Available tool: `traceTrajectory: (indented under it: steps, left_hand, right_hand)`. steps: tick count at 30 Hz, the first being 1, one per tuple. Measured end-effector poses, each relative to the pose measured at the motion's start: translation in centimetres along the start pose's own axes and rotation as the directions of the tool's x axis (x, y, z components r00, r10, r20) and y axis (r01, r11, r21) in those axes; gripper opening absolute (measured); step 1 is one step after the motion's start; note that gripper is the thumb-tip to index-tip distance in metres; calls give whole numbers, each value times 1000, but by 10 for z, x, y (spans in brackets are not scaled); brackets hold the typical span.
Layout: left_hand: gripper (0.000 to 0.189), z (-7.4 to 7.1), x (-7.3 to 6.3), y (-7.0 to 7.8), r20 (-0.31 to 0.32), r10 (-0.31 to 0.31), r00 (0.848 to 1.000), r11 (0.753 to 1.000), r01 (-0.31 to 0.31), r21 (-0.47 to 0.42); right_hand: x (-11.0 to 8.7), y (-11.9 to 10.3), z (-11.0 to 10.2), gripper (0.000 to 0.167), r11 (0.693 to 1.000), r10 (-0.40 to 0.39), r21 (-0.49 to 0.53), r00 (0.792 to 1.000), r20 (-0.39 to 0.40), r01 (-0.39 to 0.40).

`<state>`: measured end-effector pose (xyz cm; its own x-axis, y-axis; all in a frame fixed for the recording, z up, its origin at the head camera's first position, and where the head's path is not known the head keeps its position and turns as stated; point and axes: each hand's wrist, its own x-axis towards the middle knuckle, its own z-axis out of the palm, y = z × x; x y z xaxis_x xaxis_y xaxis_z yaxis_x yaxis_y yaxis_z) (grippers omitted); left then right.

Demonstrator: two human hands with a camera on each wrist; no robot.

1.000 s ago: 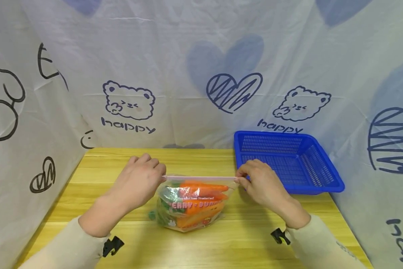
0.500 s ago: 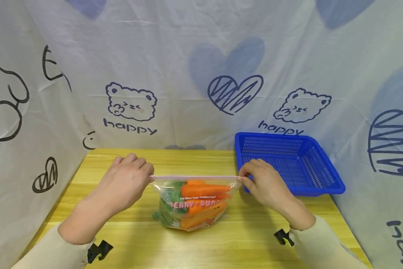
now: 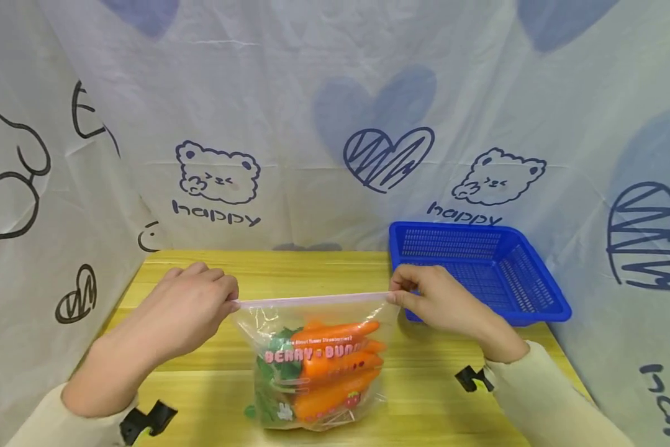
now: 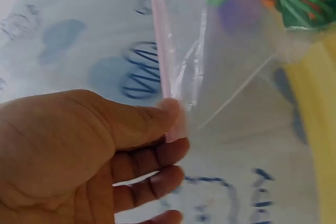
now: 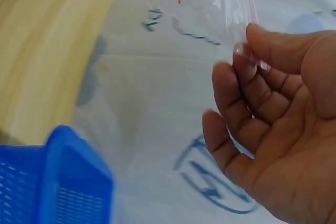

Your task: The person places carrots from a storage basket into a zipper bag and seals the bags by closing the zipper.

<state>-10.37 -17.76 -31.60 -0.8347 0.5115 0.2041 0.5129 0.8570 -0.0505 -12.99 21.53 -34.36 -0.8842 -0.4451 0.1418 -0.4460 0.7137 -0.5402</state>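
Observation:
A clear zip bag (image 3: 251,323) with pink printed lettering is stretched between both hands, its pink top edge (image 3: 312,300) pulled nearly straight. Inside lie several orange carrots (image 3: 335,366) with green tops (image 3: 279,360). My left hand (image 3: 186,310) pinches the top edge's left corner; in the left wrist view the thumb presses that pink strip (image 4: 163,61) against the index finger. With thumb and fingertip, my right hand (image 3: 443,304) pinches the right corner, also seen in the right wrist view. Whether the bag's bottom touches the table cannot be told.
A blue perforated basket (image 3: 541,279) stands at the table's back right, just behind my right hand. The yellow wood-grain table (image 3: 200,397) is bordered by a white printed cloth (image 3: 307,205) at the back and sides.
My left hand has moved left, away from the right one, and the top edge spans wider. The bag shows taller, with its carrots lower in view. My right hand has stayed about in place.

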Motion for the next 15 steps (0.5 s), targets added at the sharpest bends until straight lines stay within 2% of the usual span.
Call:
traceTrajectory:
  steps: [4,8,11,15]
  left_hand:
    - [12,31,30,-15,53,-75,996,996,78,-42]
    - [12,66,52,-28,22,-142,990,988,143,-60]
    - [17,83,59,-30,-9,-194,981,978,193,-84]
    - [28,88,58,-23,-43,-246,968,962,238,-131]
  right_hand:
    - [30,17,23,14,989,99,-102,993,-67,-106]
    - [53,28,47,14,959,210,-166,969,-132,-231]
    - [66,30,58,13,941,241,-193,950,-198,-279]
    - [71,34,64,21,934,232,-203,932,-280,-293]
